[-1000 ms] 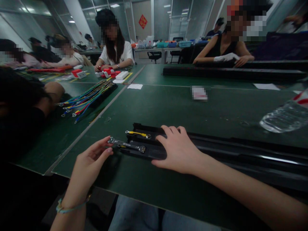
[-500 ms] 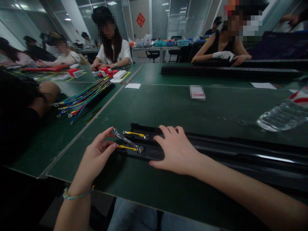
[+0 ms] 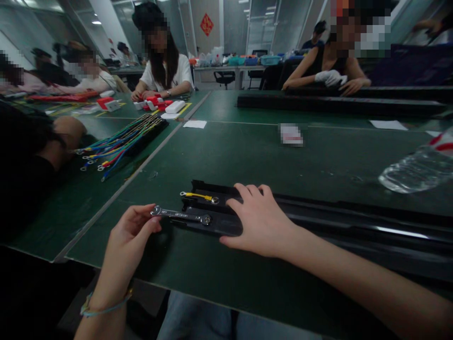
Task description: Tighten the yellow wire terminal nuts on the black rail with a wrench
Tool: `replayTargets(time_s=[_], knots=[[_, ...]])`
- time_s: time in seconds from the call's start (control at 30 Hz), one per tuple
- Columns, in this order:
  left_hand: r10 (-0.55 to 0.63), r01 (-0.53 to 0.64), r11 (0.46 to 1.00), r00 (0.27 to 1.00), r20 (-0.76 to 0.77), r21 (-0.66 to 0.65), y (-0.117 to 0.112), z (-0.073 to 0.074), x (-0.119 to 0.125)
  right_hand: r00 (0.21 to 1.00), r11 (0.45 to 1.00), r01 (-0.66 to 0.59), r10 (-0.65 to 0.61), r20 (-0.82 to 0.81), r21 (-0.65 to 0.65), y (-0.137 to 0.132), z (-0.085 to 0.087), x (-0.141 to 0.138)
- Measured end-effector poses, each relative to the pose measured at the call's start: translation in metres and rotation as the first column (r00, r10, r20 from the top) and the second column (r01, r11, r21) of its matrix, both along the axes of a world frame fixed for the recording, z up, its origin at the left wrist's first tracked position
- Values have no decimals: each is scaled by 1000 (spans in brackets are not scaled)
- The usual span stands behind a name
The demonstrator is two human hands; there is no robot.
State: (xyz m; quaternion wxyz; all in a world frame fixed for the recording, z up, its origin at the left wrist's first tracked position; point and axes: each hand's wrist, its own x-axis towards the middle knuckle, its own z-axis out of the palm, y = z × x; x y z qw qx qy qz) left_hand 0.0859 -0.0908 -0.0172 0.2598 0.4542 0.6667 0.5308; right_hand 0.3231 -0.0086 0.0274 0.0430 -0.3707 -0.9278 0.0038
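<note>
A long black rail (image 3: 318, 215) lies across the green table (image 3: 247, 160) in front of me. My right hand (image 3: 260, 219) lies flat on its left end, fingers spread. My left hand (image 3: 129, 236) pinches the outer end of a small silver wrench (image 3: 180, 216). The wrench's other end sits on a fastener at the rail's left end. A short yellow wire (image 3: 198, 196) with ring terminals lies on the rail just behind the wrench.
A bundle of coloured wires (image 3: 116, 144) lies on the neighbouring table at left, beside a person's arm. A plastic water bottle (image 3: 417, 170) lies at right. Another black rail (image 3: 336, 104) and several people sit at the far side. White paper slips lie mid-table.
My left hand swung the wrench handle up and away, then back down toward me and to the left, turning about the fastener. My right hand stayed on the rail.
</note>
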Motion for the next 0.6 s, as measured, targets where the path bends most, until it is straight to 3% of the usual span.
replayTargets(time_s=[0.3, 0.6], knots=[[39, -39, 999, 999, 11, 8, -16, 0, 1, 1000, 1000, -9, 9, -7, 5, 0, -2, 2], [-2, 2, 1000, 1000, -1, -20, -8, 2, 1, 1000, 1000, -10, 10, -3, -8, 0, 0, 1]])
